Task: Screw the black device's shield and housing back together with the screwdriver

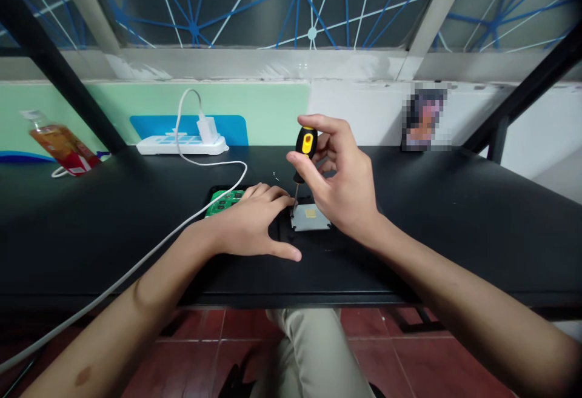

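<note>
The right hand (343, 180) closes thumb and fingers around a black-and-yellow screwdriver (308, 142), its thin metal shaft reaching down to the upper left corner of a flat silver metal plate (318, 223) (a small yellowish square sits on it). Left of the plate, the left hand (252, 225) lies unclenched, thumb spread, partly hiding a green circuit board (220, 205)

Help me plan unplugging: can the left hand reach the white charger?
Likely yes: only the low green circuit board and white cable seem to lie between the left hand and white charger.
</note>
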Demonstrator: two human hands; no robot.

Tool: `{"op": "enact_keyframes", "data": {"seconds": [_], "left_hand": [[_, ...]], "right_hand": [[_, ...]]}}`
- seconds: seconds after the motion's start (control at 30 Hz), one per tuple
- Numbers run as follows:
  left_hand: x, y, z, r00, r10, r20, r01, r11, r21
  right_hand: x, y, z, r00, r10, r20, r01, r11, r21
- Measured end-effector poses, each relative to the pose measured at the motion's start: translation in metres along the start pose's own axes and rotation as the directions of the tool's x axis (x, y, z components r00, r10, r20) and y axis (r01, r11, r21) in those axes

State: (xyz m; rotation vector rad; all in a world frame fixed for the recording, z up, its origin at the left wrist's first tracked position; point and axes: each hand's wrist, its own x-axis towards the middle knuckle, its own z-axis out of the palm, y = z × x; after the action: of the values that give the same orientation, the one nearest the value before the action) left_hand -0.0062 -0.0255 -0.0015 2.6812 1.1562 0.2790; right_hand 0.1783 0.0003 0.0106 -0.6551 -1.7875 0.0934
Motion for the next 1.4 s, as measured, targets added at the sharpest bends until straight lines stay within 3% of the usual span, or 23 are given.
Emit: {"op": "enact_keyframes", "data": {"seconds": [0.5, 0.67, 0.77, 0.87, 0.97, 1.07, 1.2, 1.4], "left_hand": [[0.001, 0.001, -0.002, 1.000, -0.006, 0.015, 0.006, 1.000, -0.003], [0.000, 0.002, -0.002, 1.000, -0.017, 0.007, 0.017, 1.000, -0.014], [-0.001, 0.002, -0.001, 1.000, -0.022, 0.020, 0.023, 0.999, -0.030], [-0.002, 0.002, -0.002, 0.999, -0.035, 0.032, 0.036, 0.999, -0.019], [-0.003, 0.004, -0.003, 0.998, -0.052, 0.047, 0.052, 0.999, 0.004], [-0.004, 0.006, -0.005, 0.996, -0.064, 0.060, 0.064, 0.998, 0.015], [-0.005, 0.007, -0.005, 0.997, -0.065, 0.052, 0.064, 0.998, 0.015], [-0.004, 0.005, -0.001, 0.998, -0.043, 0.049, 0.043, 0.999, 0.017]], "right_hand": [[-0.008, -0.003, 0.000, 1.000, -0.021, 0.022, 0.021, 1.000, 0.007], [-0.004, 0.016, -0.009, 0.994, 0.005, -0.108, -0.002, 1.000, 0.031], [0.006, 0.035, -0.017, 0.986, 0.003, -0.166, -0.015, 0.997, -0.071], [0.015, 0.052, -0.027, 0.995, 0.085, -0.056, -0.099, 0.938, -0.332], [0.016, 0.061, -0.032, 0.923, 0.348, 0.163, -0.210, 0.813, -0.543], [0.013, 0.067, -0.032, 0.819, 0.504, 0.275, -0.182, 0.682, -0.708], [0.009, 0.075, -0.031, 0.747, 0.596, 0.294, -0.126, 0.561, -0.818], [0.004, 0.089, -0.031, 0.710, 0.645, 0.284, -0.131, 0.517, -0.846]]}}
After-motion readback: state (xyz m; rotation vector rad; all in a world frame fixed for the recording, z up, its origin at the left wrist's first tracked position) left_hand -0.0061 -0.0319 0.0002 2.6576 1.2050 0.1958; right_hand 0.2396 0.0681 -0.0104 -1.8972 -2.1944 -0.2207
